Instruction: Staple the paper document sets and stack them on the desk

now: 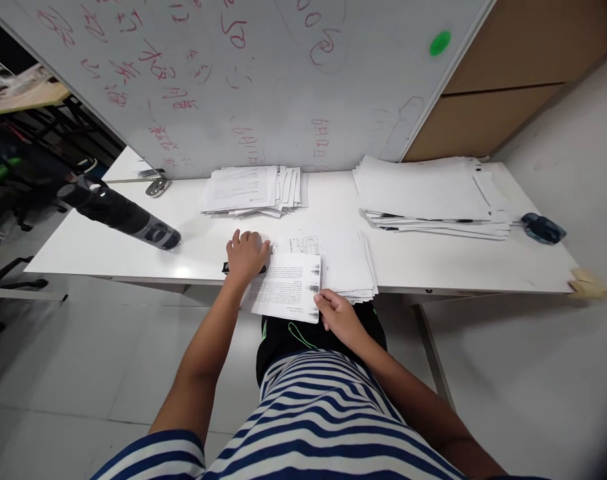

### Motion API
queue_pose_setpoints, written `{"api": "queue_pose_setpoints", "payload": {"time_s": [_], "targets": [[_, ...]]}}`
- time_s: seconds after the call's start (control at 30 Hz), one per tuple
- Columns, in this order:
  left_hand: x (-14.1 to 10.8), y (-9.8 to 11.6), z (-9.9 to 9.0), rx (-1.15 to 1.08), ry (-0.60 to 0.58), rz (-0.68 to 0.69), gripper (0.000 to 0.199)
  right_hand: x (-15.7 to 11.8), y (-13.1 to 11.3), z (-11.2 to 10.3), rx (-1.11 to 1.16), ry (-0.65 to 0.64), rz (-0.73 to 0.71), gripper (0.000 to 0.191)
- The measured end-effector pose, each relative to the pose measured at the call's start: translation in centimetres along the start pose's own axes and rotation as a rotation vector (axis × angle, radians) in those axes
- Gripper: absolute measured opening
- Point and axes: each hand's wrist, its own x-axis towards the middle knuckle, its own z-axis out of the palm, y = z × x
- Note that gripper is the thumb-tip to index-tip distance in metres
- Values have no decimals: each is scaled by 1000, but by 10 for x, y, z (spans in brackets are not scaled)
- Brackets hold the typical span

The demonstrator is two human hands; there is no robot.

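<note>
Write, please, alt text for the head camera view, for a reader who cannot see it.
A person's right hand holds printed paper at the front edge of a white desk, while the left hand covers part of a black object. Behind are two paper stacks and a whiteboard.

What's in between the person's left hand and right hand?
In the head view, printed paper lies between the left hand and the right hand, which pinches the paper's edge.

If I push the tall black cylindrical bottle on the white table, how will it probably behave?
The tall black bottle would likely tip if pushed high, being much taller than wide. Once fallen, its round body might roll. Its weight is uncertain: the dark body hides any contents.
</note>
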Motion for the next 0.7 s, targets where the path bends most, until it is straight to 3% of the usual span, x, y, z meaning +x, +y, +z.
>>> {"api": "queue_pose_setpoints", "payload": {"time_s": [0.17, 0.27, 0.4, 0.5, 0.7], "targets": [[1, -4, -1, -115, 60, 6, 48, 2, 12, 0, -33, -2, -38, 34], [1, -9, -6, -297, 122, 33, 44, 4, 16, 0, -46, 4, -56, 35], [-10, -19, -15, -611, 344, 102, 41, 7, 15, 2, -3, 8, -55, 32], [-23, -31, -14, -581, 465, 78, 44, 9, 13, 5, 35, 3, -66, 36], [-34, -54, 11, -317, 301, -28, 49, 14, 8, 4, 82, -19, -48, 36]]}}
